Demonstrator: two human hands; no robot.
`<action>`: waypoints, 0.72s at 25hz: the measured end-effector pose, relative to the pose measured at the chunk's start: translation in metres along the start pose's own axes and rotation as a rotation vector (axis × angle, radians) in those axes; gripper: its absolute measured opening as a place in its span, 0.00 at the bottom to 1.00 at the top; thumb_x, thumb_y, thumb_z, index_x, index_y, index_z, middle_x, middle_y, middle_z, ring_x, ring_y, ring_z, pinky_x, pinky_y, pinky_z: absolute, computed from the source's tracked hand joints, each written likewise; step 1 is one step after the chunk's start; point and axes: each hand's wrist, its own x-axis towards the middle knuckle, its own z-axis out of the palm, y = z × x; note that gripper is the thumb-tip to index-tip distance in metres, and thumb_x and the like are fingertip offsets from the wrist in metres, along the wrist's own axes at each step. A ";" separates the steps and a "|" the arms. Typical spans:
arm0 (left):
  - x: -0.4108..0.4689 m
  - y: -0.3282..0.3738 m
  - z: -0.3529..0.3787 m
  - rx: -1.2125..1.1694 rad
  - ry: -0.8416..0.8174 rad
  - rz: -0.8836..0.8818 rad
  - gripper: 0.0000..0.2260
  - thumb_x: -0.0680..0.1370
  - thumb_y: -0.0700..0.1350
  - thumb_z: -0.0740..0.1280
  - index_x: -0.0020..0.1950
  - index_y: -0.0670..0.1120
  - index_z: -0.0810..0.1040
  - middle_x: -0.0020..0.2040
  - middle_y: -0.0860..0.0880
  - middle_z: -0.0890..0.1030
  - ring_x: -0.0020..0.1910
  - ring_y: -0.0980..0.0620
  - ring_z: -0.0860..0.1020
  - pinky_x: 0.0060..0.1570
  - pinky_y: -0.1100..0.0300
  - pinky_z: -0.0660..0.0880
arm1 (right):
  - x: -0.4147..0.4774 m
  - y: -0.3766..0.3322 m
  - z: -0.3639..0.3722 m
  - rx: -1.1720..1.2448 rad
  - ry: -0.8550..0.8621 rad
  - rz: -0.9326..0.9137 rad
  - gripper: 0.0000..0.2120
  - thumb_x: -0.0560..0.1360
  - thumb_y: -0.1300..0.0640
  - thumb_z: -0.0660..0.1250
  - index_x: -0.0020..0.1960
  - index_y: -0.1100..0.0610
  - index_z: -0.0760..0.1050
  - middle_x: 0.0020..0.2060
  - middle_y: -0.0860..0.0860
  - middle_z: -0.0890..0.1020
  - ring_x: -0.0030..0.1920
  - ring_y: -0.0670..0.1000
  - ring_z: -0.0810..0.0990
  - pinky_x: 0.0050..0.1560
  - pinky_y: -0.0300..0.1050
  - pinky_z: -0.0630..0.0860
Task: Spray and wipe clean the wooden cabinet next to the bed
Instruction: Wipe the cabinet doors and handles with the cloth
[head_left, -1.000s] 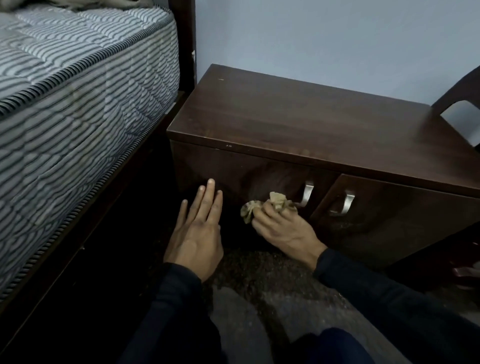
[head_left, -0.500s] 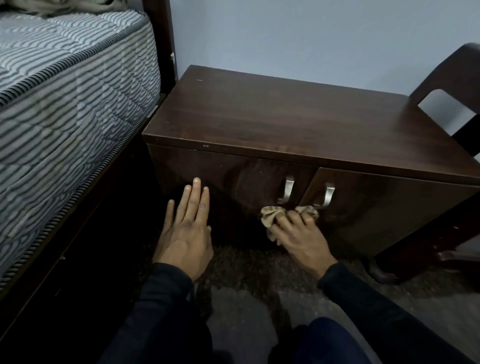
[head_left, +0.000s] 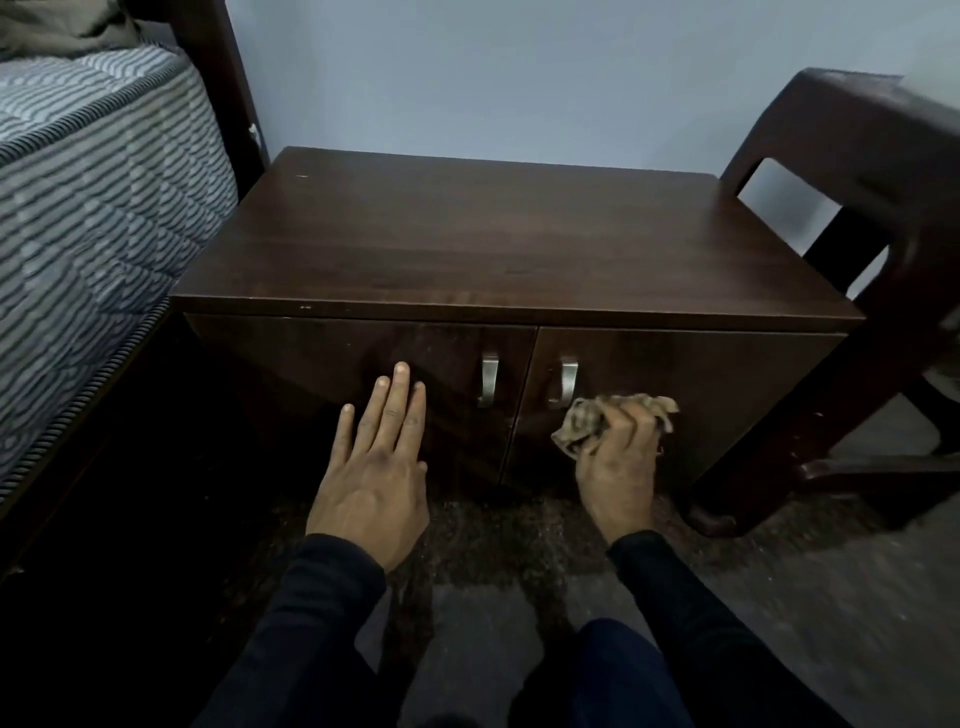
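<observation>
The dark wooden cabinet (head_left: 493, 244) stands on the floor against the wall, with two front doors and two metal handles (head_left: 530, 382). My left hand (head_left: 376, 467) lies flat with straight fingers against the left door. My right hand (head_left: 621, 462) grips a crumpled beige cloth (head_left: 587, 423) and presses it on the right door, just right of the handles. No spray bottle is in view.
A bed with a striped mattress (head_left: 88, 218) and dark frame stands close on the left. A dark chair (head_left: 872, 291) crowds the cabinet's right side. My knees and dark sleeves fill the lower view over a grey floor (head_left: 810, 587).
My right hand has slid the cloth rightward, from the left door past the handles onto the right door. The left hand stays flat on the left door. The view shifted right.
</observation>
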 end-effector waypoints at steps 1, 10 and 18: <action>0.001 0.000 -0.001 0.008 0.007 -0.005 0.32 0.80 0.47 0.55 0.79 0.46 0.41 0.79 0.49 0.34 0.78 0.52 0.37 0.76 0.48 0.43 | 0.002 -0.005 -0.006 0.086 0.076 0.185 0.20 0.73 0.71 0.60 0.64 0.62 0.69 0.62 0.61 0.69 0.63 0.62 0.73 0.65 0.62 0.74; 0.000 -0.010 -0.011 0.025 -0.038 -0.033 0.30 0.80 0.46 0.55 0.79 0.47 0.44 0.78 0.52 0.34 0.77 0.54 0.39 0.75 0.50 0.43 | 0.042 -0.115 0.001 0.019 0.021 -0.270 0.20 0.75 0.64 0.68 0.66 0.54 0.80 0.60 0.56 0.75 0.55 0.58 0.75 0.54 0.54 0.78; -0.007 -0.022 -0.016 0.012 -0.025 -0.055 0.30 0.81 0.48 0.55 0.79 0.47 0.45 0.78 0.51 0.35 0.77 0.53 0.39 0.75 0.50 0.41 | 0.022 -0.114 0.021 0.051 0.019 -0.190 0.16 0.76 0.64 0.66 0.63 0.59 0.80 0.59 0.55 0.68 0.58 0.57 0.75 0.59 0.52 0.77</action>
